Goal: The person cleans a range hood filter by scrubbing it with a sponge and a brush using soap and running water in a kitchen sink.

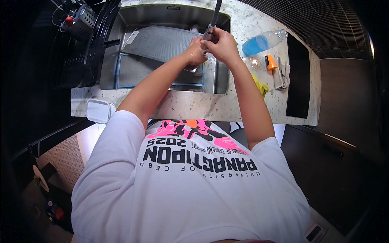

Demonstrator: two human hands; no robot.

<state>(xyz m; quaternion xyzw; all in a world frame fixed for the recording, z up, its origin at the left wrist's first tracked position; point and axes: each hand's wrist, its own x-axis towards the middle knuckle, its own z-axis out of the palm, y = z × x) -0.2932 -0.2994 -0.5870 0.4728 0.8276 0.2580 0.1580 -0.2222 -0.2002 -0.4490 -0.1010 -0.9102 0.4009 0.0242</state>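
In the stainless steel sink (222, 82), my right hand (224, 45) is closed around the metal spray head of the faucet (209, 32). My left hand (196, 52) is wet and sits right beside and under the spray head. A small pale, shiny piece (191, 69) shows below my left hand; whether my fingers hold it is hidden. Beneath my hands, a grey mesh filter panel (159, 42) with a pale tab lies slanted in the sink. It overlaps a second mesh panel (139, 71) with a blue edge.
Right of the sink are a clear bottle of blue liquid (258, 44) lying on its side, an orange-and-black object (271, 62), a grey-white cloth (283, 74) and a yellow cloth (259, 86). A dark dish rack (82, 60) stands left; a white plastic container (98, 110) sits at the front edge.
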